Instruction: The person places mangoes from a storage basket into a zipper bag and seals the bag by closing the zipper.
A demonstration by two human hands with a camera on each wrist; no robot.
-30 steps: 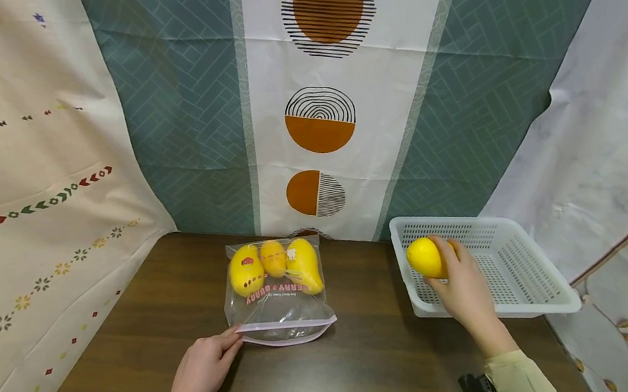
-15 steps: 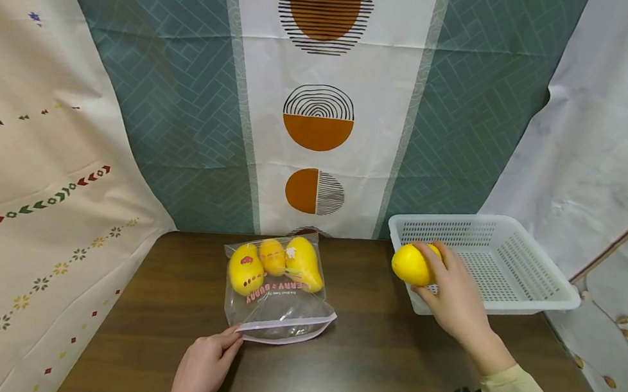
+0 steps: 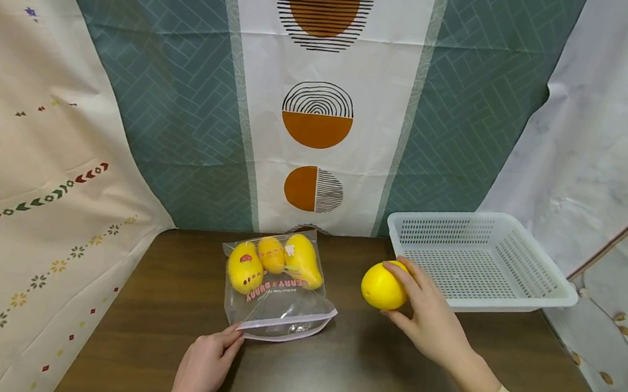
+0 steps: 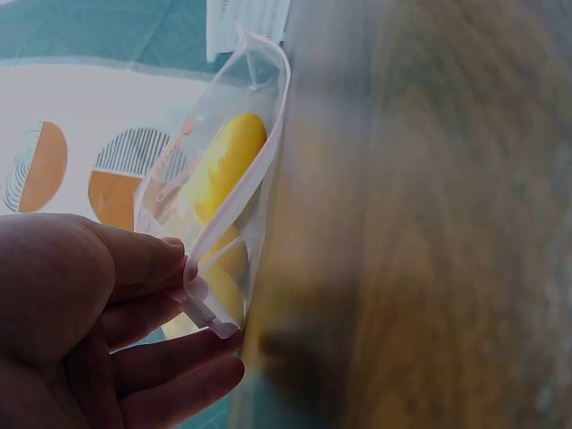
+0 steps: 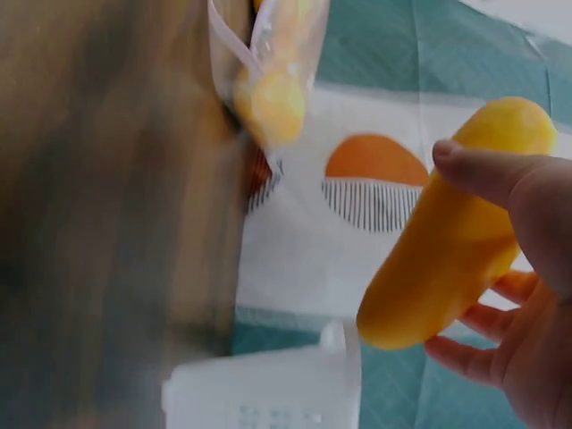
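In the head view a clear zip bag [image 3: 283, 312] with a pink-white zip edge lies on the table, holding several yellow fruits [image 3: 302, 260]. My left hand [image 3: 205, 365] pinches the near left corner of its edge between thumb and fingers. The left wrist view shows the bag's mouth [image 4: 268, 170] parted. To the right of the bag, my right hand [image 3: 432, 319] grips a yellow mango [image 3: 384, 286] above the table. Seen in the right wrist view, the mango [image 5: 447, 241] is long and smooth, with the thumb on one side and fingers on the other.
A white slotted plastic basket [image 3: 511, 302] stands at the back right of the dark wooden table [image 3: 327, 385], just beyond my right hand. Patterned cloth [image 3: 320, 138] hangs behind the table, with more cloth at both sides.
My right hand has carried the mango from above the basket leftward and toward me, off the basket. The left hand and the bag have stayed in place.
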